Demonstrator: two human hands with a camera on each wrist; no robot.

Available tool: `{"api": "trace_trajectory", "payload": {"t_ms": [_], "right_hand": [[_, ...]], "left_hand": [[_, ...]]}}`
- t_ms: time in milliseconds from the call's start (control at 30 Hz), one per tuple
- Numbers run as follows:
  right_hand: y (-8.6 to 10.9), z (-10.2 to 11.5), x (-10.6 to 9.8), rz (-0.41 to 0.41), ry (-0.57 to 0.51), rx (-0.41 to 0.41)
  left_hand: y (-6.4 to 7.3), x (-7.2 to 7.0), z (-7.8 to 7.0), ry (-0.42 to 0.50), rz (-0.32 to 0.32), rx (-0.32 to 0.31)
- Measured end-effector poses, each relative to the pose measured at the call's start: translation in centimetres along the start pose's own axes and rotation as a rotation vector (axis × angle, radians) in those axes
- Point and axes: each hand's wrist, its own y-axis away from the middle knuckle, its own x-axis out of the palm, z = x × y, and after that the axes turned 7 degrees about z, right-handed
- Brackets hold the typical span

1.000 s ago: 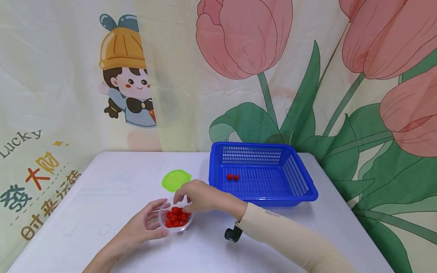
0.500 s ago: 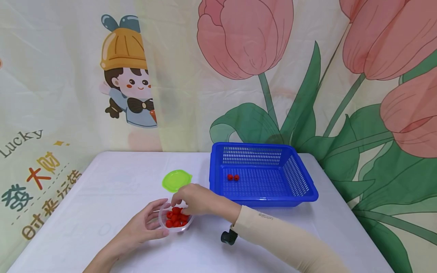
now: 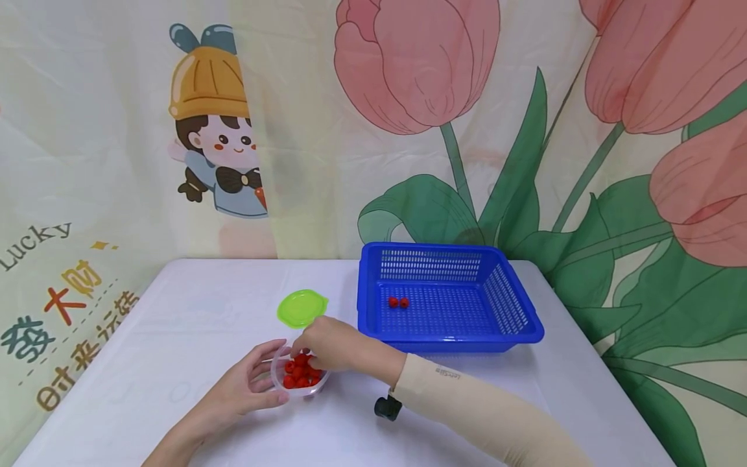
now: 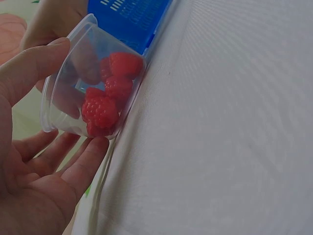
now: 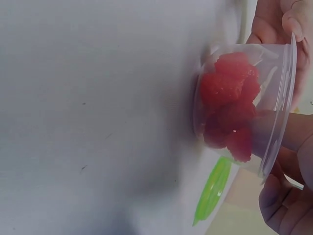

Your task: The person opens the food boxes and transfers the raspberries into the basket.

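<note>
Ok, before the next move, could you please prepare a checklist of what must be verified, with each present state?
1. Clear round plastic cup stands upright on the white cloth-covered table: ok.
2. Left hand steadies the cup: ok, thumb and fingers are around it.
3. Round green plastic lid is off: ok, it lies beyond the cup.
4. Right hand pinches one of the small red raspberries: cannot tell; fingers reach into the cup.
5. Blue rectangular plastic basket has room: ok, only two raspberries show inside.
6. Cup is empty: not ok, several raspberries are inside.
</note>
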Motion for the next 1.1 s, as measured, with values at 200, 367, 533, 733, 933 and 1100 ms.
{"api": "trace_trajectory", "payload": {"t_ms": [200, 367, 533, 733, 933, 1100], "right_hand": [[-0.2, 0.1, 0.0, 0.001, 0.017, 0.008], [-0.3, 0.0, 0.4, -0.038, 0.054, -0.01], [-0.4, -0.2, 0.7, -0.061, 0.087, -0.025], [0.2, 0.1, 0.4, -0.059, 0.053, -0.016], [1.5, 0.4, -0.9, -0.048, -0.012, -0.019], [2.8, -0.4, -2.3, -0.058, -0.078, -0.036]], "left_hand": [[0.0, 0.0, -0.1, -0.001, -0.004, -0.004], [-0.1, 0.1, -0.2, 0.003, -0.003, 0.0], [-0.2, 0.1, -0.2, -0.005, -0.004, 0.008], [-0.1, 0.2, -0.2, -0.012, -0.009, 0.013], [0.0, 0.2, -0.2, -0.015, -0.008, 0.02], [-0.1, 0.1, -0.1, -0.034, -0.012, 0.024]]}}
